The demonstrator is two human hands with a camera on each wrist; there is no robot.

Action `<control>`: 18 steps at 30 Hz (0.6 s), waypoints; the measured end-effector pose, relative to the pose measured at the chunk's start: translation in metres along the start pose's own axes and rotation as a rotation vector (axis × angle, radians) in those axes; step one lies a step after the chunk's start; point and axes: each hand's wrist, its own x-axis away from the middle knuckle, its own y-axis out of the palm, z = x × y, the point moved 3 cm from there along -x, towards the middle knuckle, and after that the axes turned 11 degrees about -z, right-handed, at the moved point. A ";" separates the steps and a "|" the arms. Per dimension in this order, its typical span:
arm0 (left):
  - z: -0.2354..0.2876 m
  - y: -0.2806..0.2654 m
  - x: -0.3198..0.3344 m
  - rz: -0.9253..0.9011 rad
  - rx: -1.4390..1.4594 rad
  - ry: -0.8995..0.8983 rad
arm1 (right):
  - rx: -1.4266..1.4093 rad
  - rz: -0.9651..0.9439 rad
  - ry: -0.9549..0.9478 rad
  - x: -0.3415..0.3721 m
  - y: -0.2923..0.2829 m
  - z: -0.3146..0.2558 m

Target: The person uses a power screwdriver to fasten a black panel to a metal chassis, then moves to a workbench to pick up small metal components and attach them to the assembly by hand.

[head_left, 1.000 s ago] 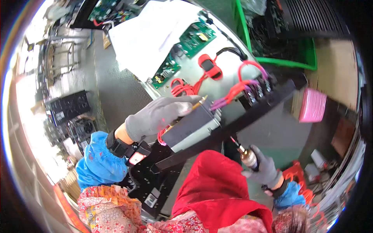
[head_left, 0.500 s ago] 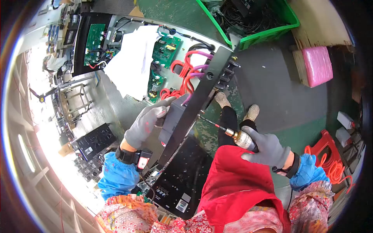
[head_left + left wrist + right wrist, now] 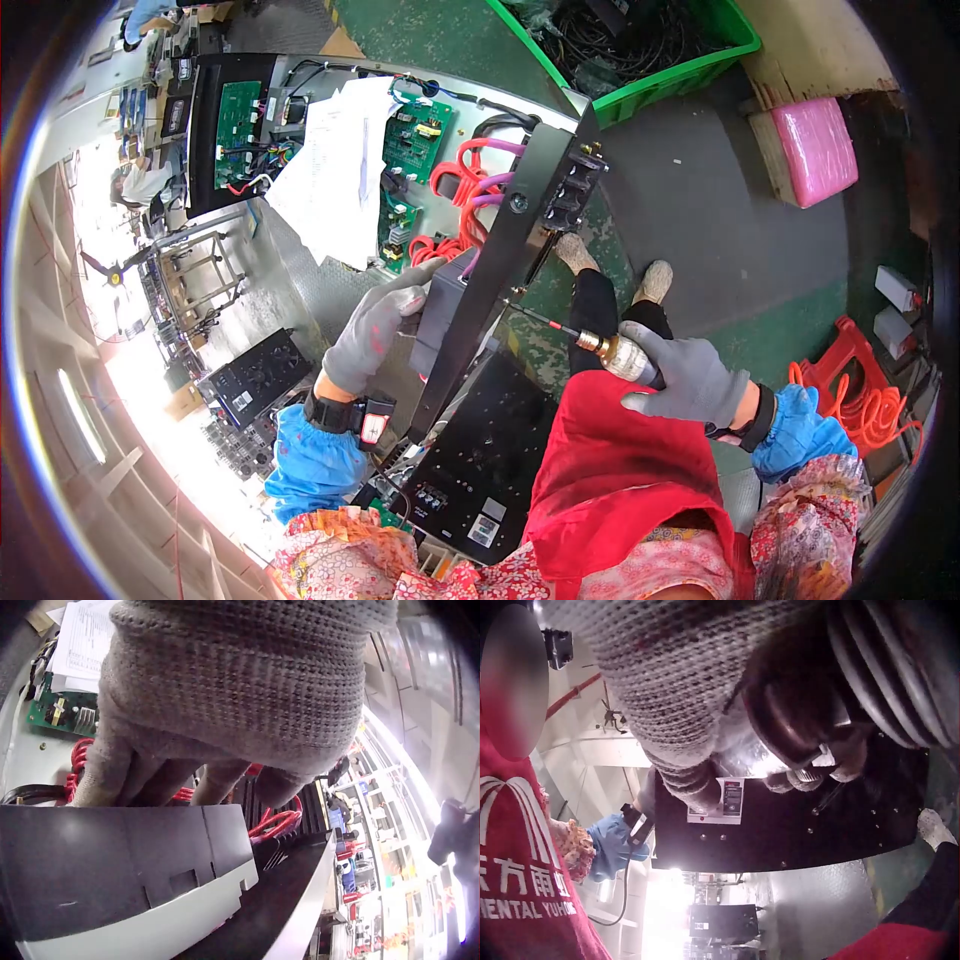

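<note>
My gloved left hand [image 3: 365, 335] holds a dark grey box-shaped unit [image 3: 437, 312] against the back of a long black metal panel [image 3: 490, 270]. In the left wrist view the fingers reach over the unit's [image 3: 112, 855] far edge, their tips hidden behind it. My gloved right hand [image 3: 690, 380] grips a power screwdriver [image 3: 625, 358] with a clear-and-brass body. Its long bit points at the panel's front face, the tip right at the surface near a small screw. Red and purple wires [image 3: 478, 190] run to the panel's back beside the unit.
Behind the panel is an open chassis with green circuit boards [image 3: 415, 140] and white papers [image 3: 335, 165]. A black perforated panel [image 3: 485, 450] lies below. A green crate [image 3: 640, 90] of cables stands at the back, a pink-wrapped block [image 3: 815, 155] and orange coiled hose [image 3: 860, 420] to the right.
The screwdriver has come up from below the panel, bringing its bit to the panel's front face. The head view has shifted. The left hand stays at the grey unit.
</note>
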 end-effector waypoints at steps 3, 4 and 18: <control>-0.001 0.000 0.000 -0.003 0.038 0.006 | -0.025 -0.008 0.012 -0.001 0.000 0.001; -0.001 0.000 0.000 -0.003 0.056 0.007 | -0.035 -0.012 0.019 -0.001 0.000 0.001; 0.010 -0.002 -0.003 -0.005 0.061 -0.061 | -0.022 -0.014 0.002 0.000 -0.002 -0.002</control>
